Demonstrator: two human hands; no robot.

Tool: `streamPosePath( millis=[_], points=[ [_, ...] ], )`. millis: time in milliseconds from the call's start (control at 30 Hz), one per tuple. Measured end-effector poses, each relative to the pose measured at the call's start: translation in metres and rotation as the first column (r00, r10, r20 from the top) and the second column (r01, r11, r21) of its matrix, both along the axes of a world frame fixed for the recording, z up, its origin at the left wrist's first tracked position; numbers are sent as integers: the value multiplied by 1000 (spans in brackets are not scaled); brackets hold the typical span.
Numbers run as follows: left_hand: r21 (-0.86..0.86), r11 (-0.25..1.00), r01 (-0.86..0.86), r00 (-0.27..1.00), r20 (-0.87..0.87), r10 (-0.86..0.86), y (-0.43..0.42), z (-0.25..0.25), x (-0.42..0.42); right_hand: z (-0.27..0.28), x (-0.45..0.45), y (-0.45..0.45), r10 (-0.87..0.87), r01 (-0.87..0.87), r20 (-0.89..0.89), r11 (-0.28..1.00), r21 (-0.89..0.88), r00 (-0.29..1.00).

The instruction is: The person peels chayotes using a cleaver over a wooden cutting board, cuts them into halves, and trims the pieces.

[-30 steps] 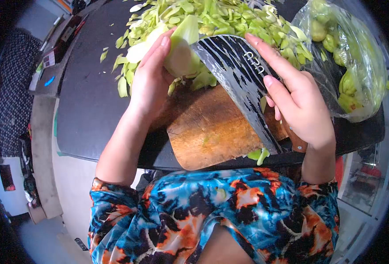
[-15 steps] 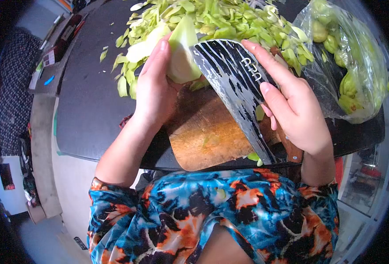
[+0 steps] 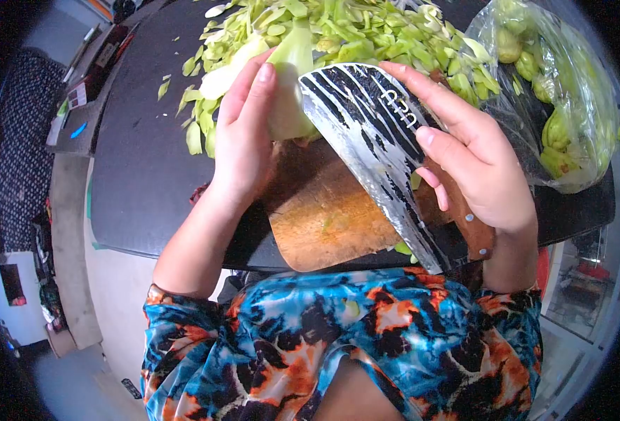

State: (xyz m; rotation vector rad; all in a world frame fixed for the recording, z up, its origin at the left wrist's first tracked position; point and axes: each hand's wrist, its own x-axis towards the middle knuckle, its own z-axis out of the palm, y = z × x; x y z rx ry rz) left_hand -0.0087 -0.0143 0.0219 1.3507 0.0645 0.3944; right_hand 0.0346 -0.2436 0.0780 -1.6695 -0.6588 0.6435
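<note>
My left hand is closed around a peeled, pale green chayote with a tapering upper end, held over the top of the wooden cutting board. In my right hand is a cleaver with a black-and-white streaked blade. My right index finger lies along the blade's top edge and the thumb presses on its face. The brown wooden handle points down toward me. The blade's upper corner meets the chayote's right side; whether it cuts in I cannot tell.
A large heap of pale green peelings and slices covers the far part of the dark table. On the right, a clear plastic bag holds several green chayotes. A green scrap lies by the board's right edge.
The cleaver's blade has turned slightly, its face and lettering now showing more, and its handle has swung a little right and outward. The chayote has tilted slightly in my left hand.
</note>
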Motion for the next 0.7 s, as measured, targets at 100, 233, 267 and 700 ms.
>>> streamPosePath(
  millis=[100, 233, 267, 700],
  points=[
    [19, 1000, -14, 999, 47, 13, -2, -3, 0, -1, -1, 3, -6, 6, 1, 1000, -3, 1000],
    [119, 991, -58, 997, 55, 51, 0, -8, 2, 2, -1, 3, 0, -1, -4, 1000, -26, 1000],
    [129, 990, -57, 997, 58, 50, 0, -8, 1, 2, -1, 3, 8, -8, -7, 1000, -24, 1000],
    [88, 993, -80, 995, 60, 75, 0, -15, 0, -11, -9, 14, 8, 6, -82, 984, 177, 997]
  ],
)
